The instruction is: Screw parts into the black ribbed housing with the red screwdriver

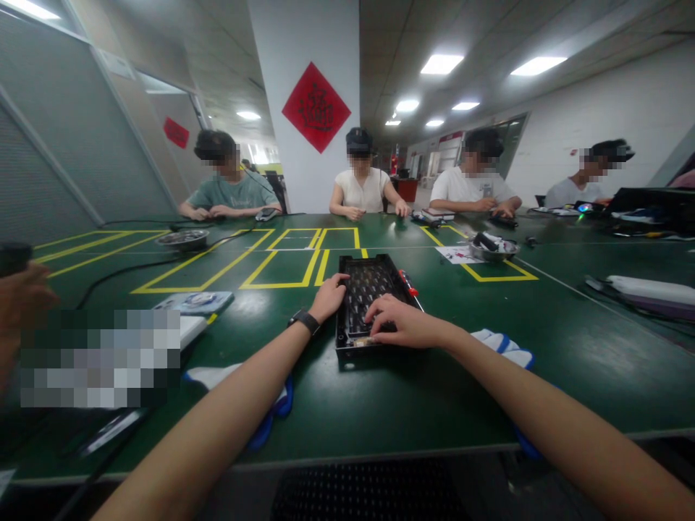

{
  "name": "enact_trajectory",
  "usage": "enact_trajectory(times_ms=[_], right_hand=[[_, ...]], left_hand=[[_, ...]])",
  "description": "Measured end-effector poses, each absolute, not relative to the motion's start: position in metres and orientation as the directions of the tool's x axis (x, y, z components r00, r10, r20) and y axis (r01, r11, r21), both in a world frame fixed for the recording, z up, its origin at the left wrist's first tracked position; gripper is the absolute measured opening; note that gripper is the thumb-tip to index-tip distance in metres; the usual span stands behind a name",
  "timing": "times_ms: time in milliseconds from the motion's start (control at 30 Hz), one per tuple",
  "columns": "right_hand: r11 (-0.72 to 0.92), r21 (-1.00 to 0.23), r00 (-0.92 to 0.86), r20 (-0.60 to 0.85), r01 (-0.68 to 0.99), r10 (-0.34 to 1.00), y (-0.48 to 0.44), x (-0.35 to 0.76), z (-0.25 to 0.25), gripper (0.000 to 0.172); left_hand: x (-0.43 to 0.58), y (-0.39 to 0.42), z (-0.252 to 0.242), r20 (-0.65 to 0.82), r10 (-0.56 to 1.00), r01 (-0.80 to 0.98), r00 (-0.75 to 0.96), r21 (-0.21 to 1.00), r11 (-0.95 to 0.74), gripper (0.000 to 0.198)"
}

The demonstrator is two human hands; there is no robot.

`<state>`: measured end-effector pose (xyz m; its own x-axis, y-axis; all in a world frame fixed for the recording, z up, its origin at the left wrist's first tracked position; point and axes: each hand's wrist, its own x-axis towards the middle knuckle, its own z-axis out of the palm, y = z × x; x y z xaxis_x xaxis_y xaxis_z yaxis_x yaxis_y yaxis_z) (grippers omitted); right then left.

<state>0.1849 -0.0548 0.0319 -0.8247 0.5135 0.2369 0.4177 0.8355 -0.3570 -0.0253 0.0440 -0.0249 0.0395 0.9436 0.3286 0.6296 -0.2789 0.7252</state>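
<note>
Fingers point(373, 315) of the right hand point(406, 323) bend into the open black case point(355, 354) on the bench point(548, 318), the left hand point(329, 297) at its left rim, either grip impossible to tell, work seemingly partway, with the inside uncovered

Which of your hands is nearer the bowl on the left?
The left hand: right of the bowl, on the black tray. The right hand is farther right, at the tray's near end.

Both hands point(402, 323) touch a black tray point(374, 354).
</note>
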Motion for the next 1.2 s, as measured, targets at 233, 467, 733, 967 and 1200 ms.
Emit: enact_trajectory(times_ms=[233,467,733,967,1200], right_hand=[[0.809,-0.415,-0.802,0.252,0.415,0.541,-0.053,0.185,0.030,0.018],[0.839,-0.372,-0.830,0.245,0.397,0.501,-0.051,0.185,0.030,0.019],[0.853,-0.371,-0.838,0.266,0.367,0.476,-0.053,0.184,0.032,0.024],[0.833,-0.390,-0.785,0.331,0.391,0.523,-0.052,0.182,0.029,0.018],[0.813,-0.396,-0.806,0.242,0.425,0.540,-0.054,0.184,0.031,0.022]], left_hand=[[-0.026,0.044,-0.025,0.338,0.940,0.633,0.045,0.718,-0.289,0.043],[-0.029,0.050,-0.031,0.370,0.926,0.647,0.080,0.687,-0.330,0.043],[-0.031,0.053,-0.033,0.380,0.920,0.649,0.093,0.678,-0.345,0.042],[-0.029,0.051,-0.031,0.367,0.926,0.670,0.090,0.666,-0.329,0.043],[-0.029,0.052,-0.032,0.367,0.926,0.662,0.088,0.673,-0.330,0.042]])
